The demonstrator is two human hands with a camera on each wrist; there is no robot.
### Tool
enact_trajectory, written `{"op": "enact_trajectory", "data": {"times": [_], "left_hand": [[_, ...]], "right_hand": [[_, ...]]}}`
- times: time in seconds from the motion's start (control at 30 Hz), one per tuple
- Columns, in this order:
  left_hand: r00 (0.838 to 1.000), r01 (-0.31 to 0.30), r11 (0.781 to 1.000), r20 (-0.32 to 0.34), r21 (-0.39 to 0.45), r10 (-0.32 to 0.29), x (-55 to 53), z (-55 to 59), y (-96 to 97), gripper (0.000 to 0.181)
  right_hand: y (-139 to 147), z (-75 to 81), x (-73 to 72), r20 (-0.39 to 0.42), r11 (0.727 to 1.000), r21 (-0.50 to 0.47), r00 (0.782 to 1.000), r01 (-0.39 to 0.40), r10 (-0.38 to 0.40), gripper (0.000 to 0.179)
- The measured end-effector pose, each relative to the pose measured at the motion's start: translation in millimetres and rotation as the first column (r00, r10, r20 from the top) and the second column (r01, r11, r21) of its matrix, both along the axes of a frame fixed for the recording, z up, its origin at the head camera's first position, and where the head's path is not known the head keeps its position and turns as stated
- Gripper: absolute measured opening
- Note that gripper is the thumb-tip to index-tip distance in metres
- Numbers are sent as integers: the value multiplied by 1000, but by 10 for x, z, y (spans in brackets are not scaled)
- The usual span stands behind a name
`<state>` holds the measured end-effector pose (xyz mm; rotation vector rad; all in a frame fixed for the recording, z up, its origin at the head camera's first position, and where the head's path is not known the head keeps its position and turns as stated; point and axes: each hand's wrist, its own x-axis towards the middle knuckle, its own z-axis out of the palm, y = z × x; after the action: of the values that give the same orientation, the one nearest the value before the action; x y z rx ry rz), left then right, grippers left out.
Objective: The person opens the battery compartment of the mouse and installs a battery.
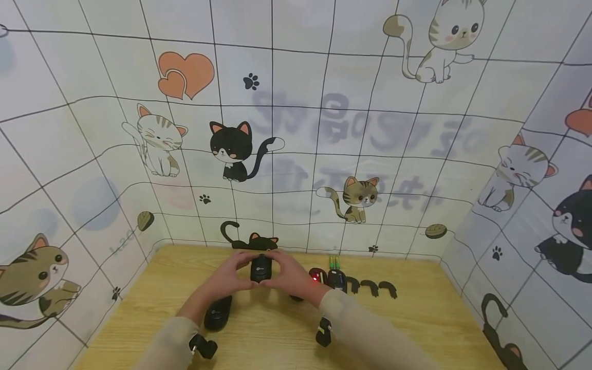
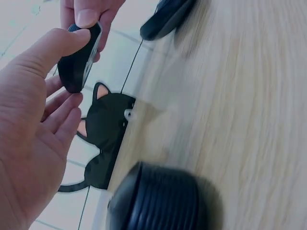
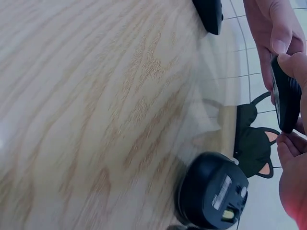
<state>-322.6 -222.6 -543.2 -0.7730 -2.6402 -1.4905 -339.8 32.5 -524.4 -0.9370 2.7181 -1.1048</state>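
Both hands hold a black computer mouse with a small pale logo, raised near the back of the table. My left hand pinches its left side, thumb nearer me and fingers beyond. From the opposite side my right hand grips it the same way. In the left wrist view the held mouse is seen from its edge, tilted, with ribbing on its side. Its thin profile also shows in the right wrist view, where the right thumb presses on it.
Another black mouse lies below my left forearm. Right of my right hand are a mouse with a red light, a dark mouse, green-tipped batteries and several black curved pieces. A cat-print wall covering borders the table.
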Motion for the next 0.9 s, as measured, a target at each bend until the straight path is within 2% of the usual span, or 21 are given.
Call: {"op": "enact_trajectory", "data": {"times": [0.2, 0.4, 0.57, 0.67, 0.77, 0.9], "left_hand": [[999, 4, 1000, -47, 14, -3, 62, 68, 188, 74], [994, 29, 999, -105, 35, -25, 130, 135, 357, 73], [983, 46, 998, -179, 42, -37, 199, 177, 500, 72], [984, 42, 999, -172, 30, -36, 255, 197, 588, 72], [990, 41, 999, -136, 24, -37, 314, 206, 686, 74], [990, 62, 997, -127, 50, -55, 374, 182, 825, 76]], "right_hand": [[242, 78, 120, 32, 999, -53, 999, -7, 8, 84], [447, 133, 243, -10, 996, -92, 1000, -15, 14, 84], [596, 165, 349, -32, 994, -107, 999, 4, -7, 82], [694, 171, 406, -41, 991, -132, 999, 2, -8, 82], [792, 171, 452, -58, 985, -173, 998, -7, -3, 79], [920, 157, 501, -69, 978, -210, 998, -21, 7, 77]]}}
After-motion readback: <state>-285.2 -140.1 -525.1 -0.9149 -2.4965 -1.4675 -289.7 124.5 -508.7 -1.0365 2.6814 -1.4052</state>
